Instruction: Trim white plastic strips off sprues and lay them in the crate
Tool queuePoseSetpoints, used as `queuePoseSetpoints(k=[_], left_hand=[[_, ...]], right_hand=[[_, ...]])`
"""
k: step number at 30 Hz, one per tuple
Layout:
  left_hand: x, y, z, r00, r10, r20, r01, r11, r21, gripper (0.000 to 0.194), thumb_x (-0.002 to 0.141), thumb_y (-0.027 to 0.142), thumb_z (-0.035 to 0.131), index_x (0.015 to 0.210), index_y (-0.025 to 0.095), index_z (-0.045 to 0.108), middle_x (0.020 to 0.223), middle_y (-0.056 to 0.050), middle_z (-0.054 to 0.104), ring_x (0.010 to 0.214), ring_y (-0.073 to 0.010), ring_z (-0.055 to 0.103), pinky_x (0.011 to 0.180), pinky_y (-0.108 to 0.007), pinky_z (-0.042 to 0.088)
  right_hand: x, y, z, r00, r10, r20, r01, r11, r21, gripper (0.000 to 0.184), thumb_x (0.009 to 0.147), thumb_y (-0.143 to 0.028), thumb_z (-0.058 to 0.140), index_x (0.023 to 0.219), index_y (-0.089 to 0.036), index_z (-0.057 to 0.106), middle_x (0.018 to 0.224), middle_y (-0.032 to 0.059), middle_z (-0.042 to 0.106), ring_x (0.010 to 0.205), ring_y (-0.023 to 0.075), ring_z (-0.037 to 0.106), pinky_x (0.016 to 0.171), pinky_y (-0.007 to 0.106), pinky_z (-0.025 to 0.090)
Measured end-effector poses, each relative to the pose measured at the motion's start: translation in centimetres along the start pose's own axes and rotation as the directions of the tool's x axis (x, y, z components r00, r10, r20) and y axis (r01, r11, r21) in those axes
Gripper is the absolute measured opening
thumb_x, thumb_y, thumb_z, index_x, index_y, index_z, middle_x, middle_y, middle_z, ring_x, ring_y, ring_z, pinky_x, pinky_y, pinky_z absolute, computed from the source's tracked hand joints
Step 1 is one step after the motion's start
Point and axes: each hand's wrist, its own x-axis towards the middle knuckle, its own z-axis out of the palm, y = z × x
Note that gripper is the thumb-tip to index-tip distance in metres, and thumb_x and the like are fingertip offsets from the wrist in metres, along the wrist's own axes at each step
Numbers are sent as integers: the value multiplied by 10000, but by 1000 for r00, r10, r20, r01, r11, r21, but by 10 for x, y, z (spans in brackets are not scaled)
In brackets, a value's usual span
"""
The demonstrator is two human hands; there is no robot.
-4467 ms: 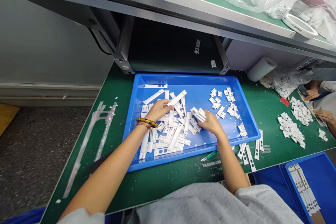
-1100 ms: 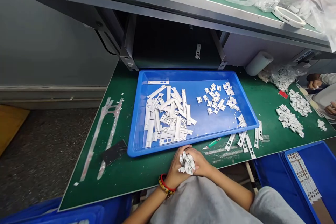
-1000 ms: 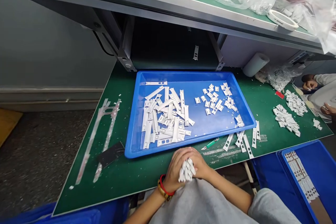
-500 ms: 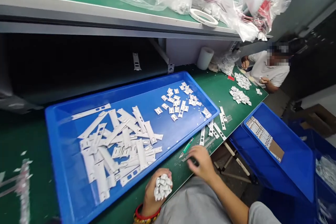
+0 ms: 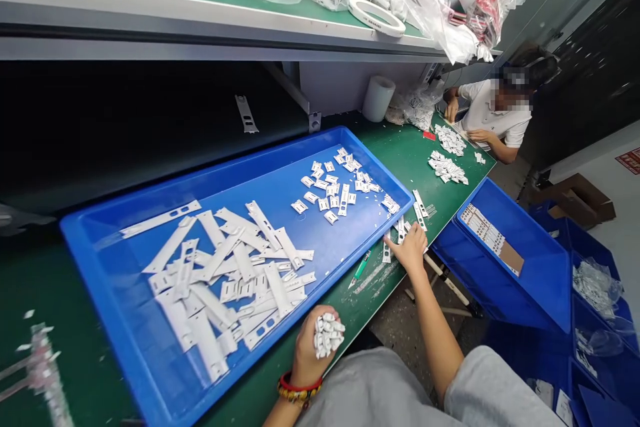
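My left hand [image 5: 307, 345] is closed round a bunch of small white plastic pieces [image 5: 327, 333], held at the near edge of the green table beside the blue tray [image 5: 125, 340]. My right hand [image 5: 413, 248] reaches out flat over white strips [image 5: 417, 203] lying on the table by the tray's right corner, fingers spread, touching them. The tray holds a heap of long white strips [image 5: 225, 273] on the left and small white pieces [image 5: 333, 183] on the right. A green pen [image 5: 361, 268] lies between my hands.
A blue bin [image 5: 510, 260] with a stack of strips stands right of the table. Another person [image 5: 493, 113] sits at the far end with white piles [image 5: 447, 167]. A paper roll [image 5: 377, 97] stands at the back. Plastic bags and tape ring [image 5: 376, 15] lie on the shelf.
My hands have parted: the left keeps the bunch of pieces near my body, the right has reached out to the strips by the tray's right corner. My view has turned right.
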Motion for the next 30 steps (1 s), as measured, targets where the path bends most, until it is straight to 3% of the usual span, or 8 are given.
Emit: queuePoseSetpoints(k=[3,8,11,14,16,19,25,30], left_hand=[[-2,-5,2,999,39,-2,-39,998,-51,205,764,200,613,967,213,582,828,-52,697,733,-210,701,665,-329,604],[0,-5,5,998,43,-41,-42,999,5,194,758,224,643,944,206,592,800,-36,693,680,-196,697,642,-311,599],[3,-2,7,997,48,-68,-43,997,59,197,745,237,651,931,190,604,780,-42,692,650,-198,692,626,-323,598],[4,-1,13,996,4,-85,7,991,136,233,722,293,668,920,182,617,803,-62,709,671,-218,704,642,-348,601],[3,0,23,992,-41,-121,63,981,183,266,703,320,680,923,184,620,808,-56,719,678,-218,708,649,-346,601],[3,6,47,974,-69,-214,115,971,211,287,692,324,690,934,187,618,778,-30,723,642,-196,703,618,-313,595],[11,31,98,925,-76,-372,176,954,241,273,689,319,676,917,185,608,728,-14,719,601,-190,695,584,-288,583],[22,45,117,907,-111,-406,240,929,282,245,687,367,664,847,196,593,628,13,692,528,-175,665,525,-255,549]], right_hand=[[-5,29,-11,998,51,-42,-51,999,-4,942,784,-591,611,1416,48,329,1405,326,418,1328,405,355,1110,512,233],[-7,69,-21,997,78,-2,-78,997,10,719,810,-411,598,1383,-31,389,1387,266,470,1320,375,376,1092,489,268],[2,78,-22,999,23,40,-26,996,88,545,816,-329,563,1305,-101,483,1324,202,538,1259,351,427,1038,467,335],[16,81,-22,987,-106,123,86,983,162,404,788,-251,559,1179,-149,570,1166,138,618,1124,297,520,951,391,407],[26,84,-22,967,-174,184,136,970,203,338,774,-200,549,1104,-158,605,1062,104,644,1021,253,571,893,333,434],[40,92,-22,958,-181,223,105,943,315,249,771,-165,524,991,-154,642,997,99,666,949,233,612,857,308,447],[62,114,-20,915,-261,308,61,844,534,212,854,-241,441,893,-162,634,862,74,721,814,194,682,744,255,495],[72,123,-13,887,-314,338,42,785,618,173,867,-228,381,930,-185,537,792,27,715,672,151,674,636,223,501]])
